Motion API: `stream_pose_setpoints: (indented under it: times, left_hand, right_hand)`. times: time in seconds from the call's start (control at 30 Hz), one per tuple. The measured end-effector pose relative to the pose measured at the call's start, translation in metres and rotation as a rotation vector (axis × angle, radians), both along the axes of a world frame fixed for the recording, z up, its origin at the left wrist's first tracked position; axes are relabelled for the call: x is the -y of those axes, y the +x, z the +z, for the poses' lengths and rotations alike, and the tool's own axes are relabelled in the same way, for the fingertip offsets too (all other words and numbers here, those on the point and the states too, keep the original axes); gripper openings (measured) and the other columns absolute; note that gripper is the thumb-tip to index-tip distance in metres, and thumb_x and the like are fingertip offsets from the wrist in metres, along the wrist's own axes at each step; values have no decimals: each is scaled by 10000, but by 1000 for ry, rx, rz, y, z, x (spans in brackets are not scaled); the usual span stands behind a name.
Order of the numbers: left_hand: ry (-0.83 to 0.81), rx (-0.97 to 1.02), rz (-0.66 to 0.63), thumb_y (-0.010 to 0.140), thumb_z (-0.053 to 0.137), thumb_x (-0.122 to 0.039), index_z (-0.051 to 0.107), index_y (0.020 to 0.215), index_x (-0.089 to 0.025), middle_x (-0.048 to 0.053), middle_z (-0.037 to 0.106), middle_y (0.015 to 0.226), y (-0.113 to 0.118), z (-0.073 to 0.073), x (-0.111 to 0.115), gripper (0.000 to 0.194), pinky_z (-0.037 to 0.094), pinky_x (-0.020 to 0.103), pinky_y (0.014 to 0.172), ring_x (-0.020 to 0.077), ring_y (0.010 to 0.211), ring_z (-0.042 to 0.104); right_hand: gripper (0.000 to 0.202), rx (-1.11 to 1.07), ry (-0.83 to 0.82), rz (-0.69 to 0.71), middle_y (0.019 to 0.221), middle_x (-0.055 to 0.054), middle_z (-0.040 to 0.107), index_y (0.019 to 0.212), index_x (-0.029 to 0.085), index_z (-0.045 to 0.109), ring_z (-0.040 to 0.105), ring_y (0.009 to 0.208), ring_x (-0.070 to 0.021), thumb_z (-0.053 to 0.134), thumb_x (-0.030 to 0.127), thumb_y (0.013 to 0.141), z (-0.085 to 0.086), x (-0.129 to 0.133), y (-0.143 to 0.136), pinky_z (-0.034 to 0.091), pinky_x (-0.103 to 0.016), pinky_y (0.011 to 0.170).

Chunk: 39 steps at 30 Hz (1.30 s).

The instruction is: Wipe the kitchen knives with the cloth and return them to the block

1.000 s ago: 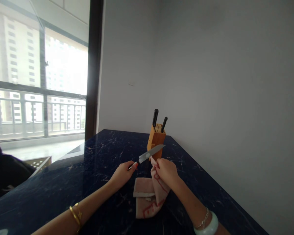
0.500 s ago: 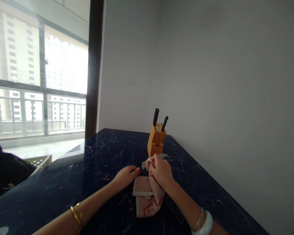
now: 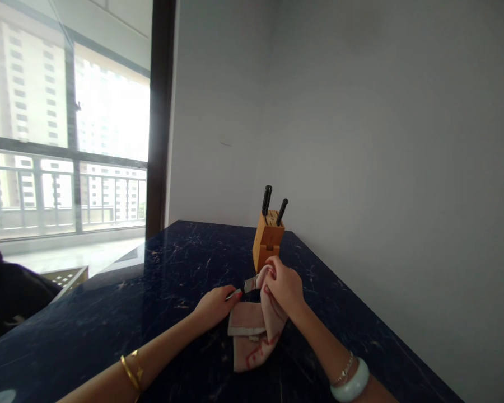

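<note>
A knife (image 3: 250,284) points away to the right, its handle closed in my left hand (image 3: 216,303). My right hand (image 3: 286,284) pinches a pink cloth (image 3: 272,319) with red markings, folded around the blade farther along. The cloth and my fingers hide the blade's tip. The rest of the cloth hangs down below my hands, its lower part towards me. Just beyond my right hand stands a wooden knife block (image 3: 269,240) with two black-handled knives in its slots.
The dark blue marbled table (image 3: 185,257) runs away from me to a grey wall. At the left are a window, a dark item (image 3: 12,285) and a perforated pale edge (image 3: 69,277). A pale round shape (image 3: 3,396) shows at the lower left corner.
My right hand has slid right and slightly away along the blade with the cloth, which now covers the tip that showed before. My left hand has barely moved.
</note>
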<state>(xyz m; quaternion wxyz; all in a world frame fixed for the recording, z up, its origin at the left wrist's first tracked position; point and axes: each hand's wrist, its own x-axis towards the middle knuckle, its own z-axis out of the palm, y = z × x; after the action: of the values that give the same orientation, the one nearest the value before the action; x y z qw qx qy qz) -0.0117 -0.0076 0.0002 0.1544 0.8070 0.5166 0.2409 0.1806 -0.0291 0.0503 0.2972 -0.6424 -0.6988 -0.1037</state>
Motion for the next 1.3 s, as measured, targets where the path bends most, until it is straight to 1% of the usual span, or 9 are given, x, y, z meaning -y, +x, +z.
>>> stream_pose_setpoints:
  times: [0.13, 0.23, 0.43, 0.6, 0.73, 0.9, 1.0, 1.1, 1.3]
  left_hand:
    - [-13, -5, 9, 841, 312, -470, 624, 785, -226, 34, 679, 783, 0, 0, -1, 400, 356, 231, 597, 189, 738, 619]
    - [-16, -15, 19, 837, 317, -478, 623, 784, -229, 35, 682, 789, 0, 0, -1, 398, 356, 233, 592, 195, 743, 621]
    - [6, -41, 27, 838, 330, -462, 613, 790, -228, 40, 680, 792, 1, 2, 4, 370, 350, 240, 593, 201, 755, 621]
    - [33, -62, 20, 849, 328, -427, 604, 798, -223, 43, 678, 809, 3, 5, 8, 347, 356, 242, 610, 198, 768, 620]
    - [56, -79, 2, 859, 318, -409, 594, 806, -221, 45, 675, 827, 4, 6, 10, 338, 361, 244, 620, 202, 789, 620]
    - [85, -99, -17, 868, 311, -396, 588, 820, -220, 50, 668, 872, 6, 4, 11, 332, 366, 244, 657, 203, 831, 611]
    - [93, -109, -20, 869, 311, -390, 589, 827, -219, 52, 669, 872, 6, 3, 10, 329, 369, 248, 670, 205, 836, 610]
    - [98, -112, -22, 867, 315, -391, 591, 824, -217, 53, 671, 859, 6, 3, 9, 329, 370, 249, 663, 208, 827, 614]
    - [109, -97, -36, 867, 307, -407, 592, 829, -227, 44, 677, 856, 3, 1, 8, 339, 364, 245, 631, 204, 810, 621]
  right_hand:
    - [195, -39, 4, -59, 834, 18, 644, 969, 255, 531, 586, 769, -144, 414, 242, 813, 6, -2, 8, 292, -239, 629]
    - [176, -36, -6, -45, 841, 15, 645, 943, 245, 537, 584, 771, -145, 426, 242, 806, 3, -5, 7, 298, -238, 634]
    - [152, -39, -59, 137, 844, -9, 635, 915, 224, 537, 569, 803, -148, 440, 233, 797, -15, -4, -10, 324, -236, 681]
    - [134, 26, -73, 283, 876, 6, 613, 843, 237, 543, 533, 891, -148, 481, 172, 743, -24, -1, -23, 311, -252, 792]
    - [222, -64, -42, 209, 874, -20, 589, 945, 205, 477, 536, 854, -150, 481, 144, 732, -23, -10, -15, 346, -241, 748]
    - [77, -117, -25, 154, 865, -35, 554, 823, 200, 467, 519, 830, -145, 430, 148, 780, -23, -11, -10, 362, -229, 716]
    - [54, -32, -11, 251, 829, -17, 549, 766, 213, 474, 497, 838, -155, 445, 174, 790, -24, -2, -21, 349, -253, 754]
    - [68, 68, 13, 379, 858, -8, 546, 805, 217, 473, 473, 870, -159, 472, 159, 769, -25, 2, -26, 326, -276, 817]
    - [171, -91, -44, 345, 877, -23, 523, 867, 203, 453, 471, 874, -158, 476, 120, 719, -23, -12, -8, 365, -249, 752]
